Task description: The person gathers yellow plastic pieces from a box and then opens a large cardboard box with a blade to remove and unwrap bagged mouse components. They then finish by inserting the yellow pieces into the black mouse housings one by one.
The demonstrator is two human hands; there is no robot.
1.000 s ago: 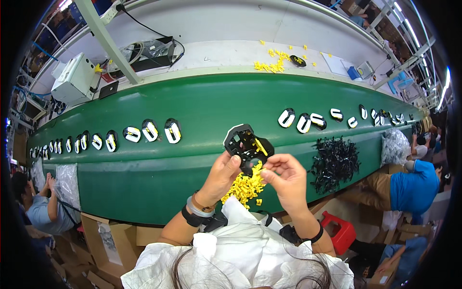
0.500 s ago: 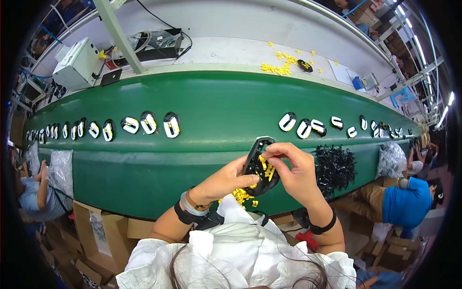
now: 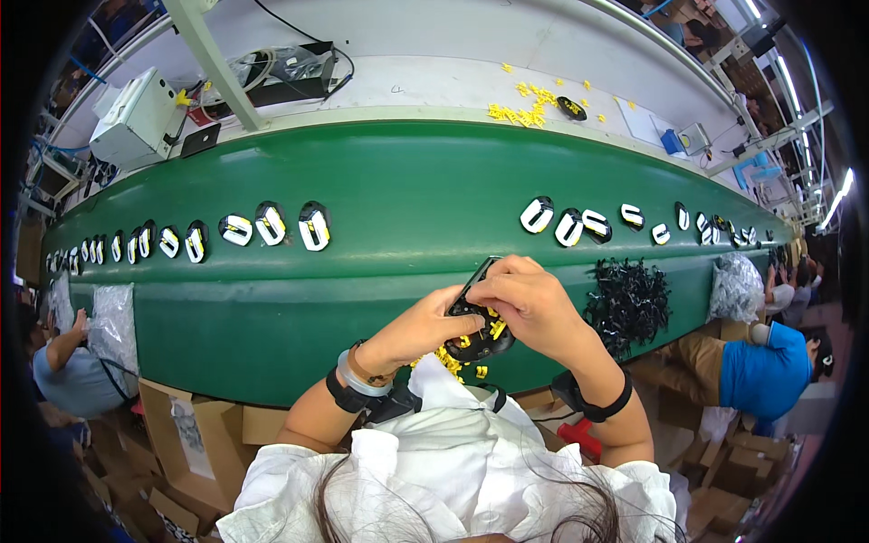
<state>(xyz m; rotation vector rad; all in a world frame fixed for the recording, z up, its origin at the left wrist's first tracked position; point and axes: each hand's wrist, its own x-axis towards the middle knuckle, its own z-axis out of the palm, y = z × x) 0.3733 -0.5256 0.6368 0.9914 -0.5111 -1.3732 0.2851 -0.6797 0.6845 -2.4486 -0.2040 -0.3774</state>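
Observation:
My left hand (image 3: 412, 328) is closed on a black plastic housing (image 3: 474, 349), its thumb lying across the inner side. Several small yellow plastic pieces (image 3: 497, 329) lie in the housing's rounded near end. Over the upper end, my right hand (image 3: 536, 306) is pinched, with thumb and fingertips down inside the housing. Whatever those fingertips hold is hidden behind the hand. Below the housing, at the belt's near edge, a heap of yellow pieces (image 3: 441, 360) is partly covered by my left hand and the white cloth.
A green conveyor belt (image 3: 389, 195) carries black-and-white assemblies (image 3: 314, 226) in a row on both sides. Right of my hands lies a pile of black parts (image 3: 628, 303). More yellow pieces (image 3: 525, 116) are on the far white shelf. Co-workers sit left and right (image 3: 769, 371).
My right hand has shifted left and up, from the yellow pieces to the housing's upper end. The housing has tilted and dropped slightly. The whole view has shifted a little.

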